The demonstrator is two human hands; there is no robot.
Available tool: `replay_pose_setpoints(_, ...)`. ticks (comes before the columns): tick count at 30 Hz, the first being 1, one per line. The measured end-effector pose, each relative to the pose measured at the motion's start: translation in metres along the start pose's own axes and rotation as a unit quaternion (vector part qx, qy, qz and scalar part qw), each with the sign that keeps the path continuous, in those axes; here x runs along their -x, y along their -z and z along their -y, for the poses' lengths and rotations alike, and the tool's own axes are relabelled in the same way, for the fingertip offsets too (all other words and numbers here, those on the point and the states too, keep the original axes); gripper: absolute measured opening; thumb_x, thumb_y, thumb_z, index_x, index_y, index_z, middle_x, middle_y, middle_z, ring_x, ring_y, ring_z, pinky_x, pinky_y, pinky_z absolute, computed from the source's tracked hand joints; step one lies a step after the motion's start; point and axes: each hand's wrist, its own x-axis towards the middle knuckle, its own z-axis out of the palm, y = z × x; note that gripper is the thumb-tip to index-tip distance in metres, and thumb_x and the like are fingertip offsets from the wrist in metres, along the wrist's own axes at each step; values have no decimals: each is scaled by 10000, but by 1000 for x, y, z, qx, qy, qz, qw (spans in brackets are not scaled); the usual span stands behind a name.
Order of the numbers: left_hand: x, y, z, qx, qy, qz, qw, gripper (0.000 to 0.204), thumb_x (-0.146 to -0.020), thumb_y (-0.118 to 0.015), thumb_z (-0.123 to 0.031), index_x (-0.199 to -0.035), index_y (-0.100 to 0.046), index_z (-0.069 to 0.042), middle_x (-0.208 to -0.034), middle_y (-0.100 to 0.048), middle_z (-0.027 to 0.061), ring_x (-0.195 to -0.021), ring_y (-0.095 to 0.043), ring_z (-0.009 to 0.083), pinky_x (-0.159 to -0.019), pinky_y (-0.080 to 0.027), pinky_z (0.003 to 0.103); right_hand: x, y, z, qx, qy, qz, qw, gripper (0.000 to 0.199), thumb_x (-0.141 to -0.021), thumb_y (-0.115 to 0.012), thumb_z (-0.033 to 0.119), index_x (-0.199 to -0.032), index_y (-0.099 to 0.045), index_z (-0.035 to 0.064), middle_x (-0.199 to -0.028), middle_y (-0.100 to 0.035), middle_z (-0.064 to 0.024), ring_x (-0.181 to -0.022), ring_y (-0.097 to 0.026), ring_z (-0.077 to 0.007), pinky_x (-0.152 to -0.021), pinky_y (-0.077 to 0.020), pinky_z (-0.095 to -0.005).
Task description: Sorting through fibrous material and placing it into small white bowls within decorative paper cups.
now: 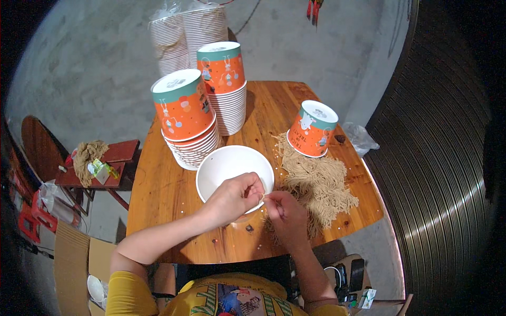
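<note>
A white paper bucket (227, 167) stands on the wooden table in front of me, its open mouth facing up. My left hand (235, 196) reaches over its near rim, thumb and forefinger pinched on a short piece of beige cord (263, 198). Fingertip to fingertip with it, my right hand (288, 213) is closed on the same cord just outside the bucket's right rim. Most of the cord is hidden by my fingers. Right of the bucket, beside my right hand, lies a loose heap of beige cords (324, 184).
An upside-down orange and green paper bucket (314, 131) sits at the heap's far end. Tall bucket stacks (184, 108) rise behind the white one. More wrapped white stacks (203, 29) stand by the wall. Left is a low red bench (118, 152); right, a ribbed metal shutter (437, 158).
</note>
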Motion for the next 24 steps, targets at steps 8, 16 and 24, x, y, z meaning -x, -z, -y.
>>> replay_pose_setpoints(8,-2,1,-2,43,35,19,998,105,-840,-591,-51,-876,-500,-15,-712,-507,14,-678,-486,88,-640,-439,253,0,-8,-7,-44,-9,-43,998,211,-885,-578,227,-989,-561,45,-849,-618,-140,-723,-615,-256,-673,-490,-361)
replay_pose_setpoints(16,-8,4,2,159,35,72,984,147,-872,-545,25,-984,-468,-29,-832,-499,-12,-783,-480,64,-745,-428,201,-6,-11,-8,-94,-53,-51,993,209,-886,-577,204,-985,-550,21,-817,-611,-132,-736,-605,-231,-686,-484,-350)
replay_pose_setpoints(24,-11,7,5,237,112,93,961,230,-874,-613,-51,-1043,-458,-50,-865,-550,2,-861,-535,82,-787,-420,201,-6,-5,-22,24,108,-69,991,161,-851,-603,155,-966,-583,44,-804,-569,-112,-702,-593,-276,-650,-497,-359)
